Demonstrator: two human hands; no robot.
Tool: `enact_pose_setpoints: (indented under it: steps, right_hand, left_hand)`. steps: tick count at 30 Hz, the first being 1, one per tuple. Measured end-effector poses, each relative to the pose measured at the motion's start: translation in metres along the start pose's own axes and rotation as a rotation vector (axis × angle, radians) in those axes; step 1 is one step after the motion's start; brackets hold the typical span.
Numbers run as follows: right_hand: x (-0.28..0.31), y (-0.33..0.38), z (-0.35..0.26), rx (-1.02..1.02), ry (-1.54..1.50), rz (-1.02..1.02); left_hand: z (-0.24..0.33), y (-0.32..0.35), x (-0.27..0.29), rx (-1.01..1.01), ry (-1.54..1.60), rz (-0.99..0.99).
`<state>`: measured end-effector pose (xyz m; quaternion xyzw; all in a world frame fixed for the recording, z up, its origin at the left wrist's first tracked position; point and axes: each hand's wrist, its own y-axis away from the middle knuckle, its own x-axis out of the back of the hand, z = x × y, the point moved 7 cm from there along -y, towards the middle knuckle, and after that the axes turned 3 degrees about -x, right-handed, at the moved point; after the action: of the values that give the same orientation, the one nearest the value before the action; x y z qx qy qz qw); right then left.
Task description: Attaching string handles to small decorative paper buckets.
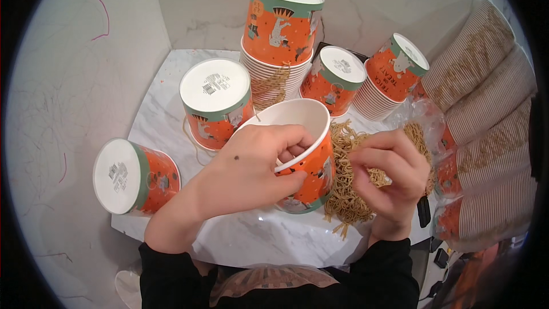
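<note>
Paper cup (306,160), orange with a green band and cartoon animals, sits tipped near the middle of the white marble counter (251,234), its smooth white inside showing. The left hand (251,169) holds it, fingers (291,140) curled tight over the rim. At three o'clock from the cup lies a pile of thin, crinkly tan noodles (346,194). The right hand (392,177) has its fingers pinched closed on some noodles. More cups stand upside down at twelve o'clock, in stacks (280,40).
</note>
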<state>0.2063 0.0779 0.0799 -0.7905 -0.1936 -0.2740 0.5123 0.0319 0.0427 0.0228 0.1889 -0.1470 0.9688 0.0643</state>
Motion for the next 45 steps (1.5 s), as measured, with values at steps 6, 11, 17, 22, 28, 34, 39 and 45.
enact_pose_setpoints:
  steps: [6,11,17,22,28,34,39,45]
  right_hand:
    - [-0.021,0.002,-0.009,0.141,0.035,-0.035]
    - [-0.027,0.003,-0.011,0.153,0.072,-0.063]
    - [-0.028,0.004,-0.010,0.169,0.107,-0.077]
    - [-0.030,0.004,-0.013,0.187,0.149,-0.098]
    - [-0.034,0.005,-0.010,0.180,0.173,-0.136]
    - [-0.040,0.003,0.001,0.062,0.098,-0.159]
    - [-0.043,0.003,0.003,0.072,0.133,-0.159]
    - [-0.047,0.005,0.004,0.073,0.104,-0.177]
  left_hand:
    - [0.000,-0.004,0.002,0.158,0.255,0.030]
    - [-0.006,-0.003,0.001,0.139,0.226,0.040]
    - [-0.006,-0.004,-0.001,0.190,0.305,0.015]
    - [-0.007,-0.004,-0.002,0.186,0.326,0.005]
    - [-0.010,-0.005,-0.006,0.195,0.412,-0.035]
    - [-0.026,-0.011,-0.006,0.224,0.611,-0.152]
    - [-0.033,-0.015,-0.002,0.104,0.538,-0.090]
    - [-0.028,-0.015,0.005,0.186,0.417,-0.021]
